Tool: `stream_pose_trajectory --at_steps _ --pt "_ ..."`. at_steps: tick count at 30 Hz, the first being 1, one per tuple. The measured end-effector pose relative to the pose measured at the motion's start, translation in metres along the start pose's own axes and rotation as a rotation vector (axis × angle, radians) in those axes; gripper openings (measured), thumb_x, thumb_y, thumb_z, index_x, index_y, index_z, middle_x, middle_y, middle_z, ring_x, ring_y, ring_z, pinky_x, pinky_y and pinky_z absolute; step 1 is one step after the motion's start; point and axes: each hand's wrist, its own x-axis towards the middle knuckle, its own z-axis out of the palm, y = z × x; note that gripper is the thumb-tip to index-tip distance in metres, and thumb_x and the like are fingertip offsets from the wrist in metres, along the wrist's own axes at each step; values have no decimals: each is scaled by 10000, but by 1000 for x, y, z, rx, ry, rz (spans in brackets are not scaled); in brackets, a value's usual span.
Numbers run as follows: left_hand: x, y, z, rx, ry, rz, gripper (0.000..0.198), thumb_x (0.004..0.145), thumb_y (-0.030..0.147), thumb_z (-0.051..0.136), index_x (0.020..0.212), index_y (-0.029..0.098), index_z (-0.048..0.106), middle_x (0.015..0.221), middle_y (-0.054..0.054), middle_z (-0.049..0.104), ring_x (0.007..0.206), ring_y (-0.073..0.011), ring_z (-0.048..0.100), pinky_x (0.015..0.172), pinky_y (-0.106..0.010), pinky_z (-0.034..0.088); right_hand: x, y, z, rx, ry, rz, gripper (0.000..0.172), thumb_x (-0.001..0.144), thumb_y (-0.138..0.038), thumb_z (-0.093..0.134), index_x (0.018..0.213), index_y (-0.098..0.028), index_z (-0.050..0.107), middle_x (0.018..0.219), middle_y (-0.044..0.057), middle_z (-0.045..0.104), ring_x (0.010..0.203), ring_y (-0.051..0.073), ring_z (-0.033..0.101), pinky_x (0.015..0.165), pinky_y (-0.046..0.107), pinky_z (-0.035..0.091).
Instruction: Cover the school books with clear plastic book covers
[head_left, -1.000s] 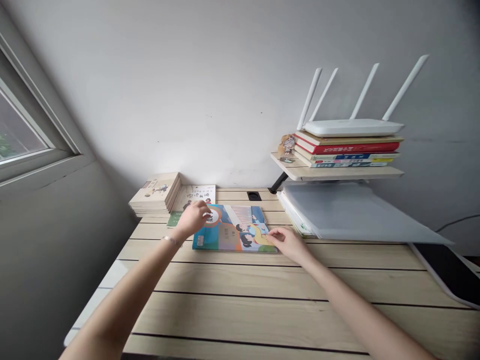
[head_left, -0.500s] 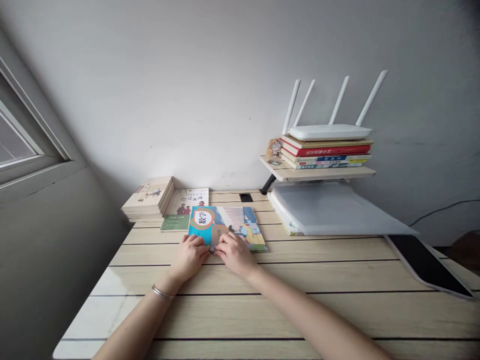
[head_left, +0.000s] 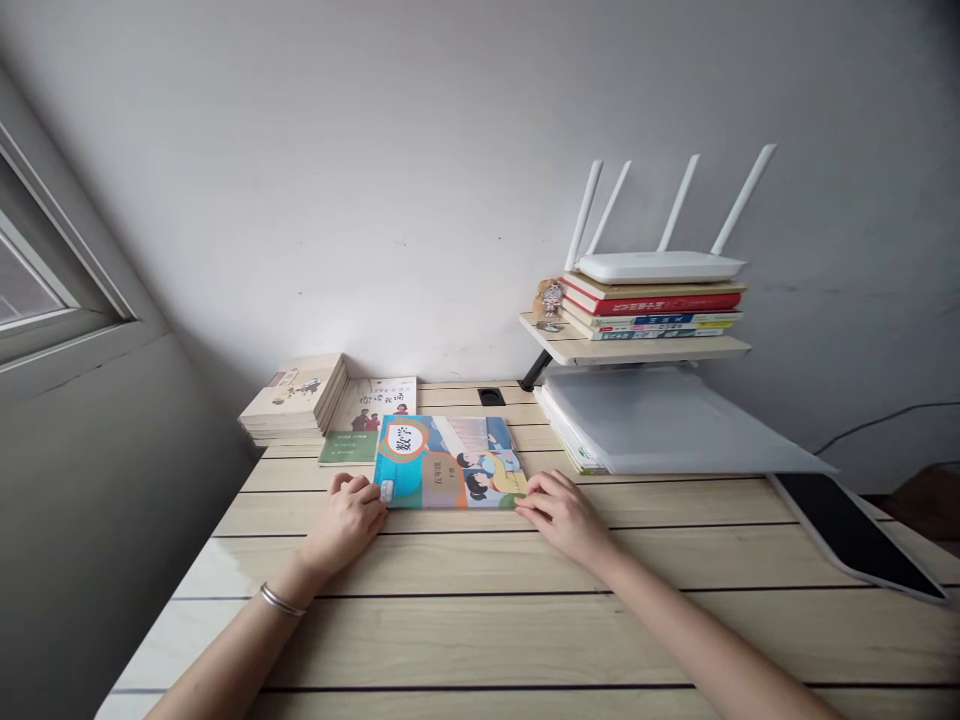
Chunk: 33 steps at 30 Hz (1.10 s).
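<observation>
**Item 1:** a blue, orange and cream softcover mathematics textbook point(head_left: 450, 462) with cartoon figures on its cover lies flat, slightly skewed, on the light wood-plank counter point(head_left: 525, 640), near the back edge.

**Hands:** the left hand point(head_left: 345, 520) is open, fingers lightly curved, touching the book's lower left edge. The right hand point(head_left: 562, 515) is open, fingertips touching the lower right corner. Neither hand grips the book. A silver bangle point(head_left: 281, 600) circles the left wrist.

**Adjacent:** a thin green booklet point(head_left: 347, 448) lies just left of the textbook, and a white-covered illustrated book point(head_left: 375, 400) lies behind it, both touching or nearly touching it. A stack of beige paperbacks point(head_left: 294, 400) sits further left.

**Further out:** a translucent grey plastic folder point(head_left: 660, 420) lies at right, under a pale wooden shelf point(head_left: 630, 350) carrying a stack of hardcover books point(head_left: 652, 310), topped by a white four-antenna router point(head_left: 660, 266). A small ornament point(head_left: 551, 300), too small to identify, stands beside them.
</observation>
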Motion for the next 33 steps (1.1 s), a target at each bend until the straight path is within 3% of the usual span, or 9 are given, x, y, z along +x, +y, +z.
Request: stream_pose_trajectory --at_steps 5,9,12,16,20,23,27,30,33 --pt "-6 0 10 -38 14 -153 266 866 220 446 686 210 641 752 -38 621 795 -184 542 780 -363 329 -7 0 1 72 30 47 175 850 -243 524 790 -240 689 806 59 570 797 200 541 711 350 474" --pt "-4 2 10 -265 4 -323 227 818 297 505 676 207 658 822 -45 609 805 -180 574 757 -324 391 -2 -1 -1 96 9 77 205 852 -260 508 711 -226 652 844 67 559 826 205 549 741 353 478" --pt "8 1 9 -435 -2 -552 361 840 403 458 596 186 612 818 -55 587 701 -154 581 699 -288 437 21 -2 -3 57 -16 114 265 874 -307 473 671 -218 620 853 71 562 847 209 548 765 352 467" --pt "29 0 16 -268 15 -768 292 849 360 450 628 188 531 739 -64 568 722 -197 584 716 -318 438 79 2 4 12 -97 189 204 879 -310 460 914 -211 635 975 79 596 979 217 544 871 352 433" --pt "38 7 33 -121 64 -794 141 832 266 473 712 192 479 757 -80 570 796 -233 587 713 -329 431 136 17 26 -23 -342 270 346 826 -304 544 1151 -189 566 1213 106 569 1132 239 505 937 361 396" --pt "35 13 40 -109 117 -779 109 820 253 492 735 199 450 775 -87 567 802 -247 583 710 -338 434 162 30 43 -16 -434 292 390 771 -380 615 1119 -206 597 1195 106 596 1078 247 556 873 337 432" --pt "32 14 38 -174 104 -782 123 809 260 513 742 211 422 759 -79 556 795 -258 582 682 -341 434 182 39 56 -16 -512 339 420 687 -480 671 1014 -218 645 1189 115 599 1060 283 567 824 352 443" --pt "33 13 35 -211 96 -815 146 799 238 528 729 216 402 768 -75 554 795 -251 575 697 -340 435 191 42 60 9 -574 387 421 640 -500 692 945 -213 647 1092 106 640 942 267 611 734 334 462" --pt "34 13 35 -241 100 -828 173 790 214 541 719 218 384 761 -68 545 800 -243 564 704 -332 433 192 45 60 61 -643 428 333 633 -498 685 773 -201 633 817 65 669 717 214 621 605 300 455"
